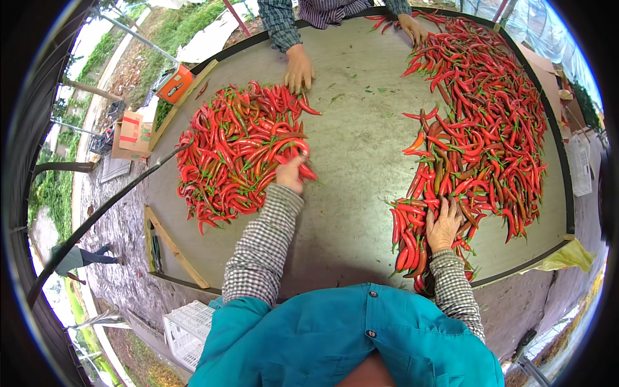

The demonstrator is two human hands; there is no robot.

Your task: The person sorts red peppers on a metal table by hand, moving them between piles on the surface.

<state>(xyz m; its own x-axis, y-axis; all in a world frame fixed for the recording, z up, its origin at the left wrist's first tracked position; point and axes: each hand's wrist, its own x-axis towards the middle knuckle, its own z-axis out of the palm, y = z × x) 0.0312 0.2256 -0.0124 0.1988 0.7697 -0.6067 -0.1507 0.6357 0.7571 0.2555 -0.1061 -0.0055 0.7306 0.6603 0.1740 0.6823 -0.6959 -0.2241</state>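
A large grey table (358,159) holds two heaps of red chilli peppers with green stems. My left hand (290,175) is at the right edge of the left heap (232,150), its fingers closed around one or more red chillies; the hand is slightly blurred. My right hand (443,226) lies palm down, fingers spread, on the near left part of the larger right heap (493,126). Some chillies there are brownish or dark. Whether that hand grips any is hidden beneath it. Small green leaf bits lie on the table between the heaps.
Across the table a co-worker's hands touch the far ends of both heaps (300,70). A dark raised rim (561,145) edges the table. Wooden strips (179,249) cross its left corners. A white plastic crate (189,329) stands below, near left. A dark cable (116,198) runs across the left side.
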